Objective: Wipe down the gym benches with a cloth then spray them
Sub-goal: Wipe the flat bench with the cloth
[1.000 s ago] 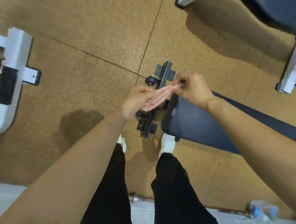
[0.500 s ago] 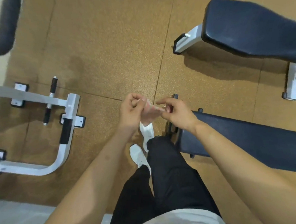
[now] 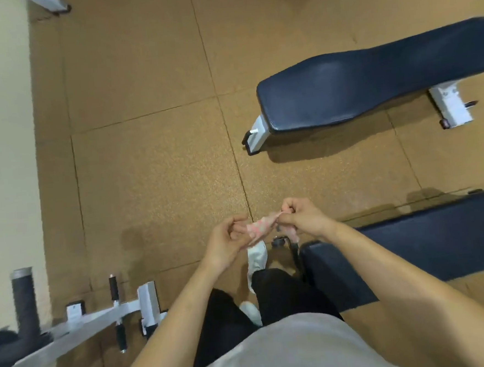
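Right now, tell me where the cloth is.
Head view, lower centre: the cloth is held between the left hand and the right hand, above the white shoe, left of the near bench.

The near bench (image 3: 427, 236) runs off the right edge, one corner behind the right forearm (image 3: 399, 272). The cloth (image 3: 259, 228) (pinkish, blurred) partly vanishes inside the right hand (image 3: 300, 219).

Far bench (image 3: 371, 88) behind near bench (image 3: 427, 236), right.

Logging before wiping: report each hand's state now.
Left hand: fingers curled at the pink cloth; grip cannot be told.
Right hand: pinching the pink cloth.
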`<state>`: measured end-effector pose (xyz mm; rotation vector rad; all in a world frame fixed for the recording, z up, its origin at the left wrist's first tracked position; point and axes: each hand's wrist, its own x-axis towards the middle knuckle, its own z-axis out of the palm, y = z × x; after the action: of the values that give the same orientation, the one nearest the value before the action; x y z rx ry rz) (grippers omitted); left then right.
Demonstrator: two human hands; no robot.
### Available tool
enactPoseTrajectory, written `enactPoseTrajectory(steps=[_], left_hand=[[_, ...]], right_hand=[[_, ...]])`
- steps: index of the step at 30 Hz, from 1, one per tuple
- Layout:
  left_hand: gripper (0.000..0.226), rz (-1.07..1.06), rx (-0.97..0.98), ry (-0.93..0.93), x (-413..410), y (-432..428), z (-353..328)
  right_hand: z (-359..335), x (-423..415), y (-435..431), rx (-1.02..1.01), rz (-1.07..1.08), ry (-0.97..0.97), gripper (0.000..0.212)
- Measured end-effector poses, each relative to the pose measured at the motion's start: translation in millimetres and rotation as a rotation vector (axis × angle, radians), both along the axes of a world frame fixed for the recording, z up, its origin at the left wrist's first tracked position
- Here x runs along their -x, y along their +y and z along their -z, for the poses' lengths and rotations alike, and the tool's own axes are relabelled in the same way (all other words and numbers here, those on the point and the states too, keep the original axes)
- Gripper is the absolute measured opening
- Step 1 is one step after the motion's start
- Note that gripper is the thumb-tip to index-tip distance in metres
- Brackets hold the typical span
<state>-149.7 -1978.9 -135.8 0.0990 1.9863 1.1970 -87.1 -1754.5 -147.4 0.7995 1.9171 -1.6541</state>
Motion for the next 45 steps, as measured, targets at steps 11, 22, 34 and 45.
enactPoseTrajectory(steps=[11, 22, 34, 45], left_hand=[[0.011, 0.205, 0.002, 0.029, 129.0, 149.5, -1.9], [0.015, 0.265, -0.028, -0.169, 294.1, 305.7, 75.7], [0.025, 0.327, 0.007, 0.159, 420.3, 397.9, 161.0], [0.046, 1.214, 0.307, 0.525, 433.8, 361.7, 286.3]], right_hand=[[-15.6, 75.9, 130.2, -0.213, 0.097, -0.053, 0.013], [30.8, 176.8, 260.5, -0.409, 0.195, -0.225, 0.017], [118.7, 301.2, 349.7, -0.851, 0.098, -0.008, 0.010], [250.2, 289.1, 306.5, -0.612, -0.027, -0.324, 0.036]])
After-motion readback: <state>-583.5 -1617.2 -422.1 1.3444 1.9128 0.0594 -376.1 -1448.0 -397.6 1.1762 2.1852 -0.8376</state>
